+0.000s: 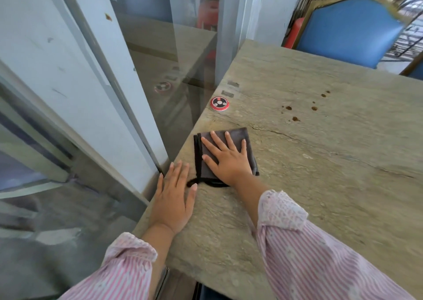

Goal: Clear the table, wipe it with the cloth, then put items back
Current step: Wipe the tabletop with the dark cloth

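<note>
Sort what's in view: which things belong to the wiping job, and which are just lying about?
Job in hand: cloth, pressed under the right hand; table; brown spots on it; left hand, flat on the table.
Lying about: red round button at the table edge; blue chair; glass partition.

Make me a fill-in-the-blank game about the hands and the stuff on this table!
The right hand presses flat on the dark, folded ____.
The round button near the edge of the table has a ____ rim.
The chair at the far side is ____.
Missing words: cloth, red, blue.
</note>
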`<state>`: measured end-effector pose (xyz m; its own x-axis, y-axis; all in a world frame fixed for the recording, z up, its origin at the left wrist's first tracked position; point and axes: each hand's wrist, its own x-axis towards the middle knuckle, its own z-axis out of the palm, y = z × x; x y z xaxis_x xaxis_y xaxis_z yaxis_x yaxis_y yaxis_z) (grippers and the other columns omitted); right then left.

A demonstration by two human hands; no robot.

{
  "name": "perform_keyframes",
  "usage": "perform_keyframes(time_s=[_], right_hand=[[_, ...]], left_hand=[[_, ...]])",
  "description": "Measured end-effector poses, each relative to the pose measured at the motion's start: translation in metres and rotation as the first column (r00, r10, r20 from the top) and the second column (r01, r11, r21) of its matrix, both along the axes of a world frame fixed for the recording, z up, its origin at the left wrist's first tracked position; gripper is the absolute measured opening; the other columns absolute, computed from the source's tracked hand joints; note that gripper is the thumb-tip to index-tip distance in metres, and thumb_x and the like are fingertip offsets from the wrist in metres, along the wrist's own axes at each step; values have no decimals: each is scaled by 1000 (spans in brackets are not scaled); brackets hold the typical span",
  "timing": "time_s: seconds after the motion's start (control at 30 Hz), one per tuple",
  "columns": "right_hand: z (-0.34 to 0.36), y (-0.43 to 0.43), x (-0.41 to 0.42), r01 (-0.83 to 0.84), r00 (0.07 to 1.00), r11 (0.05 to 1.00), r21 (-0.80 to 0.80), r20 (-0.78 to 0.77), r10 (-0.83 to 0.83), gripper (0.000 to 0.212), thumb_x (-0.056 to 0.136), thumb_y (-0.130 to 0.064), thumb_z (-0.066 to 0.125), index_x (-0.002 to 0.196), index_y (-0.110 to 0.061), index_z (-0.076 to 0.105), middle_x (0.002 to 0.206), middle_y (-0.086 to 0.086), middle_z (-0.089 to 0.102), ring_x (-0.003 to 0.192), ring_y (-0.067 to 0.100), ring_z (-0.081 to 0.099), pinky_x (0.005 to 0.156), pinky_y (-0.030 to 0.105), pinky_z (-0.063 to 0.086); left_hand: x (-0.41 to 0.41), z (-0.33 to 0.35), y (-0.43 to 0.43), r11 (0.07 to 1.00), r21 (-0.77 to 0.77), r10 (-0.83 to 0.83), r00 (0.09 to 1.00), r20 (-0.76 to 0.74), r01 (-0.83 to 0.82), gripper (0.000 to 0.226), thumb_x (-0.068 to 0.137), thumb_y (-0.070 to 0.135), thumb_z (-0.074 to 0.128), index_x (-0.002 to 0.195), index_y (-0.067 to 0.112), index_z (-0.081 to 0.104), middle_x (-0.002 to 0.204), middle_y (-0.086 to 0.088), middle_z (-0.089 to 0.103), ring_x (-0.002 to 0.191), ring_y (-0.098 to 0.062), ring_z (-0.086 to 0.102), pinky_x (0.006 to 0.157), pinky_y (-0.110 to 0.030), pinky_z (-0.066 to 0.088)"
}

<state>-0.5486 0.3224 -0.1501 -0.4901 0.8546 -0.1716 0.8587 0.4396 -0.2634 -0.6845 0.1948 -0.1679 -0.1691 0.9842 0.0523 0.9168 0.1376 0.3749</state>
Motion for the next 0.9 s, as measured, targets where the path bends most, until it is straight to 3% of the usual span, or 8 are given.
perform_keyframes(time_s=[0.1,0.23,0.33,0.4,0.5,0.63,0.77,0.9], right_hand=[[-2,-27,57,32,999,999,29,-5,-32,53,95,-59,20,144,-54,2,157,-24,-4,147,15,-9,115,55,-9],[0,-21,127,334,941,942,-20,56,-333,53,94,-61,18,143,-54,-1,157,-23,-6,147,15,-9,117,55,-6],[1,-16,124,446,890,894,-50,126,-437,54,95,-60,14,145,-50,-4,158,-18,-11,147,18,-13,116,57,-8],[2,-29,108,430,899,901,-57,120,-421,55,95,-59,13,146,-48,-5,158,-17,-13,147,20,-15,114,59,-9],[1,-66,95,247,968,968,-54,64,-243,54,96,-58,16,145,-50,-6,157,-19,-13,146,20,-15,112,58,-11],[3,-109,130,-34,998,999,-35,58,36,57,95,-59,19,144,-50,-10,155,-24,-13,142,11,-22,112,50,-15],[3,-122,192,74,997,997,-27,10,-74,63,94,-61,22,145,-47,-12,152,-30,-12,142,7,-20,117,48,-11],[0,-121,249,325,945,946,5,34,-325,61,93,-62,22,146,-48,-4,152,-27,-13,144,16,-20,116,52,-11]], left_hand=[[0,1,1,1000,-22,-10,1000,-20,9,74,86,58,3,149,21,18,158,3,14,142,-5,-2,118,-35,-3],[0,2,1,999,-33,-27,999,-33,26,75,84,55,1,149,21,20,158,1,14,147,-13,3,118,-36,-2],[0,2,2,999,-31,-24,999,-31,23,78,82,56,0,148,19,21,158,-1,15,147,-16,6,118,-38,-1],[1,2,1,999,-35,-24,999,-26,23,80,81,56,0,149,19,21,158,-2,15,148,-17,6,119,-40,1],[0,5,0,998,-31,-62,996,-62,60,77,84,55,2,148,17,23,159,-4,13,147,-20,6,119,-44,5],[7,14,-4,973,-73,-230,924,-307,218,74,93,55,4,145,11,32,155,-6,25,143,-22,24,115,-44,5],[29,30,6,931,-143,-366,865,-343,337,77,95,54,2,136,6,45,146,-10,41,134,-25,42,114,-36,-7],[89,59,31,867,-132,-492,788,-371,480,78,93,56,-1,136,10,46,146,-8,42,136,-23,38,112,-36,4]])
